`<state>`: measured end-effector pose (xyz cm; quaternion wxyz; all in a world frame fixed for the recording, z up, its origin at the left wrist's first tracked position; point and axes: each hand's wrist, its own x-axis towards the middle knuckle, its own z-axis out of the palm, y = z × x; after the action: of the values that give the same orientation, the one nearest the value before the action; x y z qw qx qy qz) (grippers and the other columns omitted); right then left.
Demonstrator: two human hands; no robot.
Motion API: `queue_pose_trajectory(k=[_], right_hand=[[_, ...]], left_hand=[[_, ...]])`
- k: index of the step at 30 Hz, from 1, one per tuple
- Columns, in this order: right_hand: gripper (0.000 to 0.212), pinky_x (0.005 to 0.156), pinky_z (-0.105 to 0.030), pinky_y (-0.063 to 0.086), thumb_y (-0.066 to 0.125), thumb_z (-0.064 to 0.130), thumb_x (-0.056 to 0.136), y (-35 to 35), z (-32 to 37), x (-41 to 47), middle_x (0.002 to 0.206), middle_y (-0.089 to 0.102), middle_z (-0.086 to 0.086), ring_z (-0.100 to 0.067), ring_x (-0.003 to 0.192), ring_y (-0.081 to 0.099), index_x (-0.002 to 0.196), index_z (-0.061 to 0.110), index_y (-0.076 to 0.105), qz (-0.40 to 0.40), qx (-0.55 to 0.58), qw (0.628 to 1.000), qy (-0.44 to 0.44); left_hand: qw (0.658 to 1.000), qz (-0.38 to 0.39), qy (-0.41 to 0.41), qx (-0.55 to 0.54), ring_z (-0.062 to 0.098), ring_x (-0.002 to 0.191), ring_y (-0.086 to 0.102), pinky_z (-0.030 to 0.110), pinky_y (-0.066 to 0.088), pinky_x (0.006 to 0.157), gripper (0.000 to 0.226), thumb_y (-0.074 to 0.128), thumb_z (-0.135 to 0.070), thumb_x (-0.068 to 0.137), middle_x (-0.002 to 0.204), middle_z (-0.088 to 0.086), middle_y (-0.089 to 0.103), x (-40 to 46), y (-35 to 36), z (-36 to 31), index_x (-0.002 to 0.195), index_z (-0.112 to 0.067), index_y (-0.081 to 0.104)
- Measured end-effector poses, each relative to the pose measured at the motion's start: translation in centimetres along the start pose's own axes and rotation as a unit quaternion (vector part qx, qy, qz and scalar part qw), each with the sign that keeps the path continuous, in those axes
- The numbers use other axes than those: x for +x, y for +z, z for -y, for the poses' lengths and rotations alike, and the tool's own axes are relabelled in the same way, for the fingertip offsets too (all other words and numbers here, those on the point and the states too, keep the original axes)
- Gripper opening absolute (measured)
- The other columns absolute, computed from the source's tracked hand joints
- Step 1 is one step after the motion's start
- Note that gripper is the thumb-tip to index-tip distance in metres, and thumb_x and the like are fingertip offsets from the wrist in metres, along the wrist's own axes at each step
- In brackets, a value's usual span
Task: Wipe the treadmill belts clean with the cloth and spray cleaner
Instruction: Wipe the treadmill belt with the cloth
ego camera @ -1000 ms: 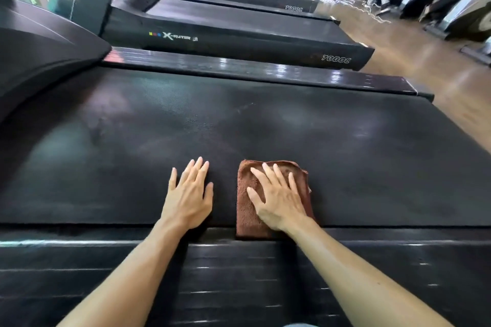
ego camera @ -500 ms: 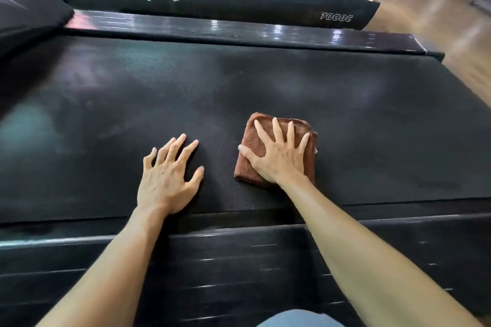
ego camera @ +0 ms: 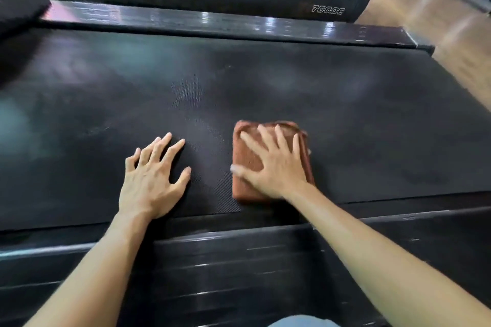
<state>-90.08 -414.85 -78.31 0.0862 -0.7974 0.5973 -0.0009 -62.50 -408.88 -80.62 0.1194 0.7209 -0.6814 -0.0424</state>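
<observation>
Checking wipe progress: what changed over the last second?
The right hand pushed the cloth forward, from overhanging the belt's near edge onto the belt, then drew it partway back; it now lies wholly on the belt by that edge. Nothing was taken hold of or let go. The left hand stayed flat on the belt beside it, and the right hand stayed spread flat on the cloth.
</observation>
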Motion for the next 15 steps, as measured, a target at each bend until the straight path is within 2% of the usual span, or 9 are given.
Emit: queue_pose_trajectory(k=[2, 3, 7, 9, 11, 13, 15], right_hand=[[0.094, 0.124, -0.064, -0.007, 0.02, 0.099, 0.077, 0.4, -1.1, -3.8, 0.174, 0.003, 0.01, -0.026, 0.16, -0.006, 0.16, 0.056, 0.009, -0.005, -0.013, 0.999, -0.034], [0.095, 0.124, -0.063, -0.006, 0.017, 0.1, 0.076, 0.5, -2.5, -4.6, 0.174, 0.004, 0.011, -0.025, 0.16, -0.004, 0.16, 0.057, 0.01, -0.011, -0.019, 1.0, -0.018], [0.097, 0.124, -0.063, -0.005, 0.017, 0.102, 0.073, -0.8, -5.9, -0.1, 0.174, 0.008, 0.008, -0.026, 0.16, -0.003, 0.159, 0.057, 0.01, -0.013, 0.012, 0.99, 0.14], [0.098, 0.122, -0.066, -0.007, 0.019, 0.101, 0.076, -1.0, -4.7, 2.8, 0.175, 0.006, 0.004, -0.03, 0.16, -0.003, 0.161, 0.054, 0.009, -0.004, 0.009, 0.987, 0.16], [0.098, 0.122, -0.066, -0.008, 0.02, 0.1, 0.076, -0.8, -2.5, 3.0, 0.175, 0.004, 0.004, -0.031, 0.16, -0.005, 0.161, 0.053, 0.009, 0.0, 0.008, 0.994, 0.107], [0.096, 0.123, -0.064, -0.009, 0.022, 0.098, 0.076, -0.4, -0.9, -0.3, 0.175, 0.003, 0.006, -0.028, 0.16, -0.007, 0.161, 0.054, 0.008, 0.003, 0.007, 1.0, 0.021], [0.093, 0.125, -0.061, -0.008, 0.02, 0.098, 0.077, 0.0, -1.4, -4.3, 0.174, 0.005, 0.009, -0.025, 0.16, -0.005, 0.16, 0.056, 0.008, 0.001, -0.006, 1.0, -0.025]], left_hand=[[1.0, -0.007, 0.0, -0.003, 0.014, 0.155, 0.015, 0.045, 0.013, 0.124, 0.072, 0.024, -0.066, 0.089, 0.168, -0.009, 0.022, 0.0, 0.0, 0.0, 0.156, -0.04, 0.033], [1.0, -0.005, 0.002, -0.002, 0.014, 0.155, 0.015, 0.045, 0.014, 0.124, 0.072, 0.025, -0.066, 0.089, 0.168, -0.008, 0.022, 0.1, 0.0, 0.0, 0.156, -0.04, 0.033], [1.0, -0.007, -0.001, 0.006, 0.014, 0.155, 0.016, 0.045, 0.014, 0.123, 0.071, 0.025, -0.066, 0.09, 0.168, -0.008, 0.023, 0.1, 0.2, 0.1, 0.155, -0.04, 0.033], [1.0, -0.003, -0.002, 0.004, 0.014, 0.155, 0.015, 0.044, 0.015, 0.123, 0.071, 0.025, -0.066, 0.089, 0.168, -0.009, 0.023, 0.1, 0.2, 0.1, 0.155, -0.04, 0.033], [1.0, -0.001, -0.001, 0.0, 0.013, 0.155, 0.014, 0.044, 0.015, 0.123, 0.071, 0.025, -0.067, 0.089, 0.168, -0.009, 0.022, 0.2, 0.1, 0.1, 0.155, -0.041, 0.033], [1.0, -0.001, -0.001, -0.007, 0.013, 0.155, 0.014, 0.044, 0.014, 0.124, 0.072, 0.025, -0.067, 0.089, 0.168, -0.01, 0.022, 0.1, 0.0, 0.1, 0.155, -0.041, 0.033], [1.0, -0.003, -0.002, -0.01, 0.012, 0.155, 0.013, 0.044, 0.013, 0.124, 0.072, 0.024, -0.067, 0.089, 0.168, -0.01, 0.022, 0.0, -0.1, 0.1, 0.155, -0.041, 0.033]])
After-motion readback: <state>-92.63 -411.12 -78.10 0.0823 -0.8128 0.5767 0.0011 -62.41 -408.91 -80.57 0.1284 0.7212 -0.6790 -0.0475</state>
